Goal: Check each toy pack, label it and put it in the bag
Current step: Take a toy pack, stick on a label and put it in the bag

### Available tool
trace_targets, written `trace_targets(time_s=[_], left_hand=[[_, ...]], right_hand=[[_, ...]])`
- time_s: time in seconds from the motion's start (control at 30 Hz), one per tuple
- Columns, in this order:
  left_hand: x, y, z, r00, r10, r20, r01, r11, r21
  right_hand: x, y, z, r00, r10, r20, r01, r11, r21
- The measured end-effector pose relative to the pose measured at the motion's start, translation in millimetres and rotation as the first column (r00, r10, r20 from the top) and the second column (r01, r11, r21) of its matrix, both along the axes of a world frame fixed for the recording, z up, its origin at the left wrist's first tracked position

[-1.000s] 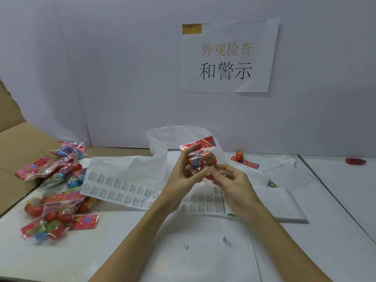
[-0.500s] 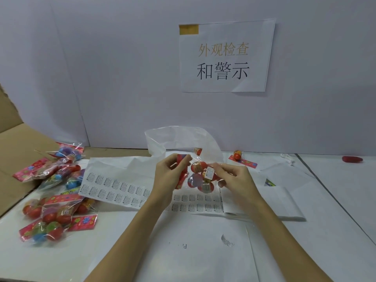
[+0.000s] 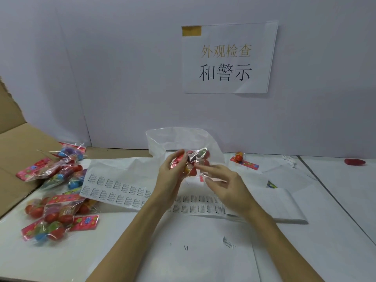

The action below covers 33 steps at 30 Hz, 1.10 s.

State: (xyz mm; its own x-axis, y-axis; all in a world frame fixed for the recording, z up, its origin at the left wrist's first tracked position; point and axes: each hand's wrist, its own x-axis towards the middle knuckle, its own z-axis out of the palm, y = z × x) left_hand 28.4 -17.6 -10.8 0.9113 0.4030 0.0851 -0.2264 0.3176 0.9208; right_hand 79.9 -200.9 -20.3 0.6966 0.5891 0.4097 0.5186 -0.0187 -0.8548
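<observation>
Crowding the left hand's (image 3: 173,176) grip on the toy pack (image 3: 196,162): label sheets (image 3: 116,190), right hand (image 3: 225,188) slack.

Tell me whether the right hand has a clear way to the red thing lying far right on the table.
Probably yes. The right hand hangs open with its fingertips at the toy pack that the left hand grips, and only bare table lies between it and the red thing. Whether the arm stretches that far is unclear.

A white paper sign (image 3: 228,58) with black and gold Chinese characters hung on the pale wall (image 3: 101,68) before me, a strip of yellow tape (image 3: 191,30) at its corner. A flat brown cardboard sheet (image 3: 18,147) lay at my left, and a small red oblong object (image 3: 355,161) sat far right on the white bench (image 3: 335,200).
</observation>
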Motion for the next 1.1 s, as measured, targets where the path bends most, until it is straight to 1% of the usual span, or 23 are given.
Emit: trace_targets(time_s=[0.03,0.07,0.13,0.17,0.23,0.3,0.37,0.47,0.57,0.6,0.63,0.67,0.7,0.73,0.77,0.83,0.87,0.9,0.93,0.97,1.0,1.03,1.1], left_hand=[[1,1,-2,1.000,0.026,0.003,-0.026,1.000,-0.005],[1,2,-3,1.000,0.025,-0.009,-0.025,1.000,-0.012],[1,6,-2,1.000,-0.024,-0.013,0.025,0.999,0.025],[1,8,-2,0.998,-0.062,-0.013,0.063,0.995,0.072],[-1,8,-1,0.991,-0.131,-0.017,0.132,0.980,0.151],[-2,3,-1,0.988,-0.152,-0.031,0.155,0.973,0.170],[-2,0,-2,0.996,-0.083,-0.044,0.090,0.982,0.169],[0,3,-4,0.995,0.092,-0.035,-0.085,0.982,0.170],[3,3,-9,0.984,0.172,-0.039,-0.160,0.964,0.213],[3,2,-9,0.980,0.197,-0.039,-0.184,0.957,0.227],[4,1,-9,0.972,0.231,-0.033,-0.215,0.943,0.256],[4,2,-9,0.961,0.276,-0.019,-0.258,0.918,0.303],[5,3,-10,0.946,0.324,0.012,-0.307,0.884,0.352],[5,5,-11,0.933,0.354,0.062,-0.349,0.852,0.391],[6,6,-13,0.927,0.355,0.121,-0.372,0.827,0.422],[5,4,-14,0.936,0.307,0.175,-0.353,0.813,0.463],[4,2,-12,0.955,0.255,0.150,-0.296,0.844,0.447],[4,-1,-10,0.976,0.193,0.099,-0.217,0.894,0.392],[4,-3,-7,0.991,0.123,0.053,-0.133,0.947,0.293],[4,-3,-6,0.997,0.067,0.027,-0.070,0.982,0.174],[5,-3,-5,0.999,0.033,0.023,-0.034,0.997,0.073],[5,-1,-5,0.999,0.031,0.029,-0.032,0.999,0.030],[4,2,-6,0.996,0.067,0.056,-0.069,0.997,0.022]], right_hand=[[-1,1,2,0.995,0.054,-0.085,-0.051,0.998,0.037],[-3,3,4,0.981,0.094,-0.169,-0.075,0.991,0.112],[-4,5,9,0.948,0.063,-0.312,0.008,0.976,0.219],[-4,5,10,0.922,0.023,-0.387,0.068,0.973,0.219],[-2,3,10,0.860,-0.037,-0.510,0.141,0.976,0.166],[0,2,7,0.836,-0.079,-0.543,0.176,0.976,0.128],[1,1,5,0.837,-0.118,-0.534,0.214,0.969,0.122],[3,2,4,0.837,-0.118,-0.534,0.212,0.970,0.119],[4,6,2,0.834,-0.076,-0.546,0.168,0.979,0.120],[3,8,0,0.848,-0.096,-0.522,0.178,0.978,0.110],[2,9,-2,0.879,-0.164,-0.448,0.217,0.974,0.069],[3,9,-5,0.912,-0.271,-0.309,0.284,0.959,-0.001],[4,6,-8,0.916,-0.387,-0.105,0.382,0.922,-0.069],[5,3,-10,0.896,-0.439,0.070,0.444,0.891,-0.097],[5,0,-11,0.893,-0.428,0.136,0.441,0.893,-0.089],[2,-1,-11,0.952,-0.301,0.045,0.302,0.953,-0.013],[0,1,-11,0.973,-0.230,0.021,0.230,0.973,0.016],[-2,3,-11,0.983,-0.179,0.033,0.179,0.984,0.007],[-3,5,-11,0.989,-0.137,0.055,0.138,0.990,-0.021],[-5,7,-11,0.994,-0.094,0.063,0.097,0.994,-0.053],[-7,10,-11,0.998,-0.055,0.042,0.059,0.995,-0.086],[-9,12,-11,1.000,-0.025,0.002,0.025,0.994,-0.107],[-11,14,-10,0.998,0.004,-0.060,-0.009,0.996,-0.088]])
